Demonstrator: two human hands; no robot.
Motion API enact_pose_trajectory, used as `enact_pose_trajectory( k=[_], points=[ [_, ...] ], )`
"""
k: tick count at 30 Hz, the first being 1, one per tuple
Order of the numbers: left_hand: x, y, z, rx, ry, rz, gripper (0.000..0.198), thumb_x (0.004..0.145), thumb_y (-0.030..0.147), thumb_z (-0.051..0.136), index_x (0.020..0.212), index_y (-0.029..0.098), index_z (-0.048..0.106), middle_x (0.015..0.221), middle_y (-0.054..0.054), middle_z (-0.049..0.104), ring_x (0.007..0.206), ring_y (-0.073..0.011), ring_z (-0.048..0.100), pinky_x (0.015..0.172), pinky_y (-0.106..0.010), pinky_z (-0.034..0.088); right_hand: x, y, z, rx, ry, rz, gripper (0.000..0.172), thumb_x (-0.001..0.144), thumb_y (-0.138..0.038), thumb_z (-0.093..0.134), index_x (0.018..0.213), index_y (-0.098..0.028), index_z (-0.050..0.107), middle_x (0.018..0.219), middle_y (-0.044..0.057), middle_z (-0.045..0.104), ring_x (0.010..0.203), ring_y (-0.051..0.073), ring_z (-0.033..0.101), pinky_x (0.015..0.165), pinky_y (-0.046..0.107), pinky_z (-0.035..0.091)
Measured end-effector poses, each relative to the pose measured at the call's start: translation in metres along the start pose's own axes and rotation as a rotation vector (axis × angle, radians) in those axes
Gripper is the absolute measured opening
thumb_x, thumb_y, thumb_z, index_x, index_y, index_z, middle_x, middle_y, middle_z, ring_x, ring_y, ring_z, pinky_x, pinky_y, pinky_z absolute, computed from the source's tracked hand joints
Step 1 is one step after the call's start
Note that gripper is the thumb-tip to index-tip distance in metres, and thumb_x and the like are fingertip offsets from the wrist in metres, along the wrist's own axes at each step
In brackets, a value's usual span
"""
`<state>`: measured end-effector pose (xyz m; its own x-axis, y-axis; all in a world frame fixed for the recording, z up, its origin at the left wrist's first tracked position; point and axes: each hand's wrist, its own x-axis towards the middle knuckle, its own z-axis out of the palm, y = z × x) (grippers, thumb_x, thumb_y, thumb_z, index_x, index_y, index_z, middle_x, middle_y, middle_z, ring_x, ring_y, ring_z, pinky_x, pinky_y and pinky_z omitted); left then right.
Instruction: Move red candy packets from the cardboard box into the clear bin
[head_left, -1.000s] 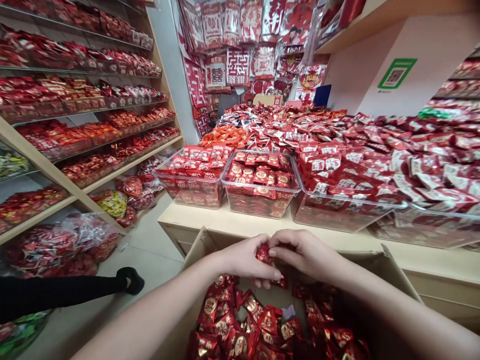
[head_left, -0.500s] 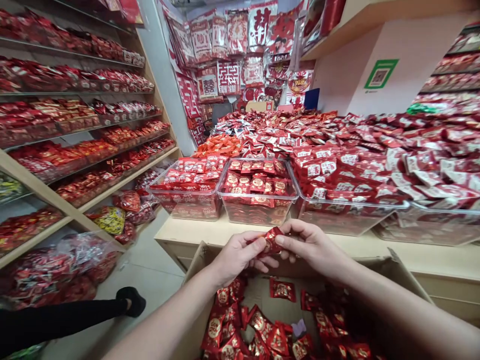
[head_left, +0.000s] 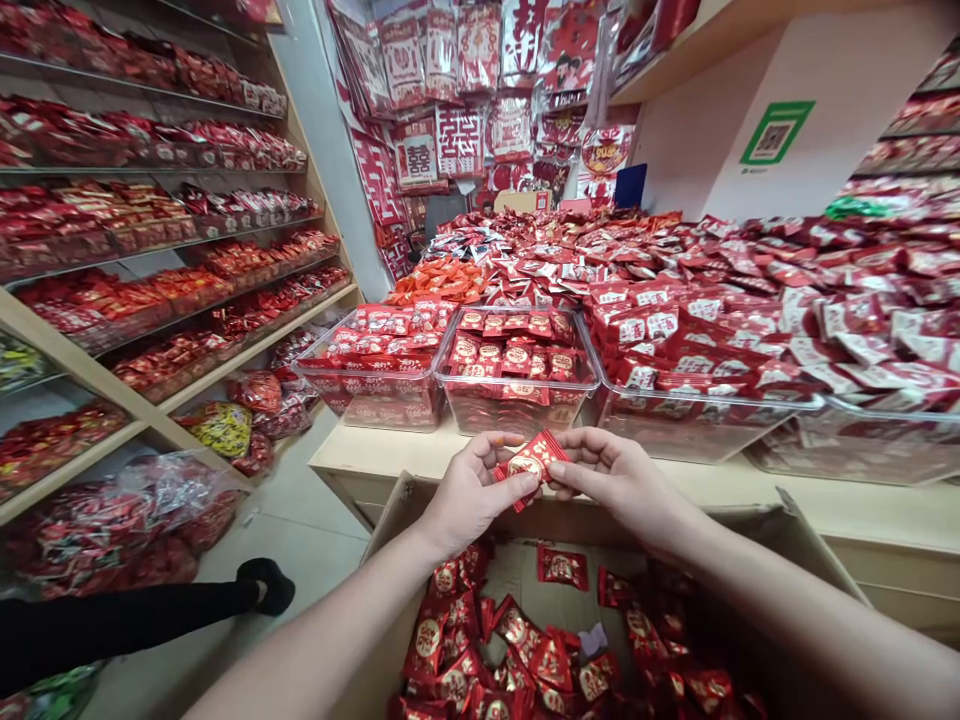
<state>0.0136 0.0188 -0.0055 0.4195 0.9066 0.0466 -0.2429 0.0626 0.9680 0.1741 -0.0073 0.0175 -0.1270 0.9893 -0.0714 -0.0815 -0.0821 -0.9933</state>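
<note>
My left hand (head_left: pixel 466 492) and my right hand (head_left: pixel 613 477) together pinch a small stack of red foil candy packets (head_left: pixel 529 464), held flat above a cardboard box (head_left: pixel 814 545). Loose red candy packets (head_left: pixel 525 650) with gold emblems cover the bottom of the box below my forearms. Just beyond my hands stands a clear plastic bin (head_left: pixel 519 372) with neat rows of the same red packets. A second clear bin (head_left: pixel 373 368) sits to its left on the pale wooden counter (head_left: pixel 409 452).
Heaps of red wrapped sweets (head_left: pixel 750 300) fill the counter to the right. Shelves (head_left: pixel 150 280) on the left carry more red packets, with bagged sweets (head_left: pixel 112 510) on the floor. Another person's black-clad leg and shoe (head_left: pixel 255 590) stretches across the floor at lower left.
Both hands rose out of the box with the packets, up toward the counter's edge. The packets are now held flat and squared between the fingertips.
</note>
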Motion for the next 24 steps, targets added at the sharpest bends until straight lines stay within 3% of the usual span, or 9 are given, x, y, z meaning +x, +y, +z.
enact_pose_trajectory(
  k=[3,14,18,21,24],
  points=[
    [0.0,-0.001,-0.001,0.003,-0.048,-0.002,0.037,0.064,0.016,0.065,0.096,0.015,0.047,0.089,-0.004,0.059,0.076,-0.0121,0.057,0.07,-0.026,0.048,0.002,0.002,-0.002,0.005,-0.002,-0.005,0.03,0.06,-0.03,0.067,0.079,-0.014,0.049,0.07,0.0,0.058,0.06,0.009,0.055,0.056,0.023,0.048],
    [0.002,0.002,-0.015,-0.114,-0.124,-0.02,0.035,0.061,0.009,0.063,0.094,0.015,0.051,0.087,-0.004,0.06,0.076,-0.0128,0.057,0.069,-0.024,0.044,0.0,-0.007,-0.01,-0.074,-0.04,-0.028,0.027,0.065,-0.032,0.062,0.083,-0.013,0.055,0.07,0.001,0.061,0.056,0.009,0.057,0.057,0.025,0.049],
    [0.001,0.006,-0.015,-0.158,-0.222,-0.098,0.032,0.069,0.019,0.053,0.1,0.017,0.045,0.091,-0.007,0.06,0.075,-0.0173,0.06,0.064,-0.029,0.046,0.002,-0.008,-0.011,-0.087,0.006,0.01,0.027,0.066,-0.029,0.061,0.085,-0.012,0.053,0.065,0.001,0.061,0.056,0.011,0.059,0.058,0.027,0.051],
    [0.005,0.005,-0.017,-0.057,-0.233,-0.159,0.02,0.077,0.029,0.038,0.091,0.016,0.044,0.076,-0.006,0.062,0.065,-0.0182,0.062,0.057,-0.03,0.046,0.002,-0.01,-0.013,-0.107,0.052,0.025,0.025,0.068,-0.024,0.059,0.088,-0.013,0.049,0.062,0.001,0.06,0.054,0.011,0.059,0.056,0.027,0.051],
    [0.005,0.001,-0.017,0.252,-0.333,-0.347,0.018,0.078,0.027,0.033,0.078,0.014,0.045,0.064,-0.005,0.061,0.055,-0.0157,0.06,0.049,-0.025,0.044,0.003,-0.01,-0.015,-0.143,0.074,0.005,0.022,0.069,-0.022,0.057,0.085,-0.016,0.044,0.059,-0.001,0.059,0.052,0.011,0.058,0.054,0.027,0.05]
  ],
)
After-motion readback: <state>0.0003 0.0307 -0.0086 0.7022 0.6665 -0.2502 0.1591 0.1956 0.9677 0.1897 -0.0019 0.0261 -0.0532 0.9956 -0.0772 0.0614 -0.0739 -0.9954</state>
